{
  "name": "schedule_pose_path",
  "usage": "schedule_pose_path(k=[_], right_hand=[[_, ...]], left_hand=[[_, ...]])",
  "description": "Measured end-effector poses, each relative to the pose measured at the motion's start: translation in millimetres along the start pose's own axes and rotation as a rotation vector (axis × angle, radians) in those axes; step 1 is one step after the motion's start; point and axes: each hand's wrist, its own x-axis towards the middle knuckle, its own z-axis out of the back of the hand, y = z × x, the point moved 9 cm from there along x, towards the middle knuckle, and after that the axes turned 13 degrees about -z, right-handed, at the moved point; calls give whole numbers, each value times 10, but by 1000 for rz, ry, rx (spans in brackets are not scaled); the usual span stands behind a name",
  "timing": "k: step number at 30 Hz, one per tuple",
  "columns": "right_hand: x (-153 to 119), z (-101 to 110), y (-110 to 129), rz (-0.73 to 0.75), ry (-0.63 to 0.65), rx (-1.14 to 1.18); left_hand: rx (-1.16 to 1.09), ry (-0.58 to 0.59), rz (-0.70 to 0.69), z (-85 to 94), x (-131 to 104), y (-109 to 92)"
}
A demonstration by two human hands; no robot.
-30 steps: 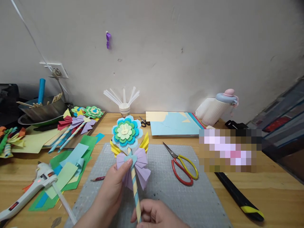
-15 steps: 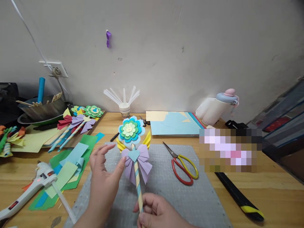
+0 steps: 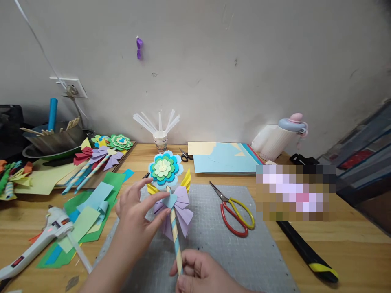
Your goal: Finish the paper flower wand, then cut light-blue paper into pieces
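Observation:
A paper flower wand stands upright over the grey cutting mat [image 3: 220,248]. Its layered flower [image 3: 163,168] is blue, green and cream, with yellow pleated pieces beside a purple paper bow [image 3: 183,203]. My right hand [image 3: 198,270] is wrapped round the lower end of the striped stick [image 3: 176,244]. At the bow's centre, the thumb and index finger of my left hand [image 3: 142,209] pinch the light blue paper heart [image 3: 170,200]. Scissors [image 3: 233,211] with red and yellow handles lie on the mat, right of the wand.
On the left are a glue gun [image 3: 45,240], coloured paper scraps [image 3: 85,228], finished paper wands [image 3: 97,162] and a metal bowl [image 3: 58,138]. Behind stand a paper cup [image 3: 160,141], paper sheets [image 3: 222,158] and a bottle [image 3: 279,140]. A black strip [image 3: 305,252] lies at right.
My left hand has moved right, and its index finger and thumb have closed on the heart. The wand has shifted slightly left, still in my right hand.

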Motion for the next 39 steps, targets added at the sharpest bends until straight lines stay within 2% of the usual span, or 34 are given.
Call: schedule_pose_path(k=[4, 17, 31, 39], right_hand=[[0, -7, -6, 11, 10, -11], [-42, -10, 27, -12, -10, -8], [-15, 4, -11, -35, -25, 1], [-14, -5, -9, -35, -28, -11]], left_hand=[[-2, 9, -9, -2, 5, -7], [4, -64, -21, 18, -19, -38], [4, -28, -9, -55, -42, -26], [7, -58, -12, -31, -35, -67]])
